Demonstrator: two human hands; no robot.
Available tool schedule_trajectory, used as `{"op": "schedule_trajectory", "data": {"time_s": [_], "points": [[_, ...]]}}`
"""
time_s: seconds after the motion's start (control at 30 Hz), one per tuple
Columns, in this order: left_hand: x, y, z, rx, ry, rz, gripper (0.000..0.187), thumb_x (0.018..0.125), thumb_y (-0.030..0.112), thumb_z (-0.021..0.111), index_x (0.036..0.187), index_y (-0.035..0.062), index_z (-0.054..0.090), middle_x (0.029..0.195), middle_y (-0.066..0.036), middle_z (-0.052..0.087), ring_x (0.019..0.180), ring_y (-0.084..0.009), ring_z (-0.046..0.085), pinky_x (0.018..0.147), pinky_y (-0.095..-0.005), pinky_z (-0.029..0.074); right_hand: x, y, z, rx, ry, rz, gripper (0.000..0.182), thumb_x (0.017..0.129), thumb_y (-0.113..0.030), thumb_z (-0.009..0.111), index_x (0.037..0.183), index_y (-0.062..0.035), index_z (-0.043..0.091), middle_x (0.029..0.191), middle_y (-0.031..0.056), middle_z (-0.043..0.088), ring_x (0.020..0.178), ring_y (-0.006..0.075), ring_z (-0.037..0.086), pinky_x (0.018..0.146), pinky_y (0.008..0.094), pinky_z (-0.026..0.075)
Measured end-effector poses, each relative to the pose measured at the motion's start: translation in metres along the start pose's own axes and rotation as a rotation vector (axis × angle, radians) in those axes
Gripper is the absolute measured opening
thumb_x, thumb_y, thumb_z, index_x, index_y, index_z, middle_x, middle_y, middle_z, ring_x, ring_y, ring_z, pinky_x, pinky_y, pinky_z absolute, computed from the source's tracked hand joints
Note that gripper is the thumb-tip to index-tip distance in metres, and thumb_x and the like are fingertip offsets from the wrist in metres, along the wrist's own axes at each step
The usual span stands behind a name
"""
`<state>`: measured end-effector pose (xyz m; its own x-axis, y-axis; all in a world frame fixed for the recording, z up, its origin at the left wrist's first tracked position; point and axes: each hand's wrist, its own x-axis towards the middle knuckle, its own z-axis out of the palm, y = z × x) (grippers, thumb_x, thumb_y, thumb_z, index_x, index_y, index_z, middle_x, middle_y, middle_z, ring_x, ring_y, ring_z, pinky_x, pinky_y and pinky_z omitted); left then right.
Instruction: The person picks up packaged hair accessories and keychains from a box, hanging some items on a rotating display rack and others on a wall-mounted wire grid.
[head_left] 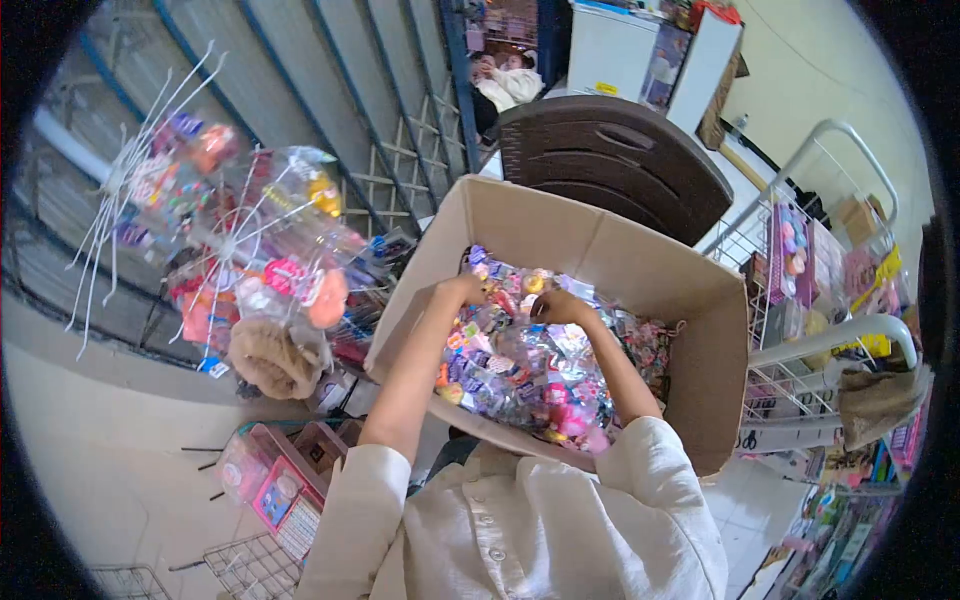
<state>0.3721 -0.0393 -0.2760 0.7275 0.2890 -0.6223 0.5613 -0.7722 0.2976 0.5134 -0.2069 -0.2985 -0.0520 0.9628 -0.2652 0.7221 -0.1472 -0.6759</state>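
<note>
A large cardboard box (590, 232) stands open in front of me, holding a heap of small colourful trinkets in clear plastic packets (530, 365). Inside it, my left hand (463, 290) reaches into the left part of the heap, its fingers curled among the packets. My right hand (563, 308) bends down over the middle of the heap, with its fingers drawn together. Whatever either hand grips is too small or hidden to name. The two hands are apart, with a few packets between them.
Behind the box is a brown plastic chair back (615, 160). Bagged goods hang from white ties (230, 240) at the left, beside a barred metal gate (330, 100). A white wire rack (800, 370) with goods stands right. Pink boxes (285, 490) lie lower left. A person (508, 85) is far behind.
</note>
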Motion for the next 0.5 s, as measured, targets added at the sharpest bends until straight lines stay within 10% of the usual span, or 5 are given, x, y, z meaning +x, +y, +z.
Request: {"op": "schedule_trajectory", "data": {"time_s": [0.27,0.5], "points": [[0.037,-0.040,0.061,-0.322,0.050,-0.398,0.035,0.059,0.014,0.054,0.091,-0.0010,0.055,0.091,-0.019,0.055,0.084,-0.0300,0.054,0.073,-0.0363,0.043,-0.017,0.036,0.017,0.032,0.271,0.278,0.022,0.058,-0.015,0.061,0.076,-0.0034,0.058,0.074,0.0124,0.059,0.070,0.0224,0.057,0.065,0.0296,0.045],[0.058,-0.030,0.066,-0.459,0.865,-0.152,0.056,0.059,0.008,0.061,0.109,-0.0017,0.038,0.105,-0.022,0.045,0.097,-0.0335,0.044,0.084,-0.0357,0.034,-0.011,-0.003,0.083,-0.077,0.311,-0.193,0.025,0.053,-0.014,0.062,0.075,-0.0031,0.057,0.078,0.0156,0.056,0.079,0.0288,0.053,0.066,0.0357,0.043]]}}
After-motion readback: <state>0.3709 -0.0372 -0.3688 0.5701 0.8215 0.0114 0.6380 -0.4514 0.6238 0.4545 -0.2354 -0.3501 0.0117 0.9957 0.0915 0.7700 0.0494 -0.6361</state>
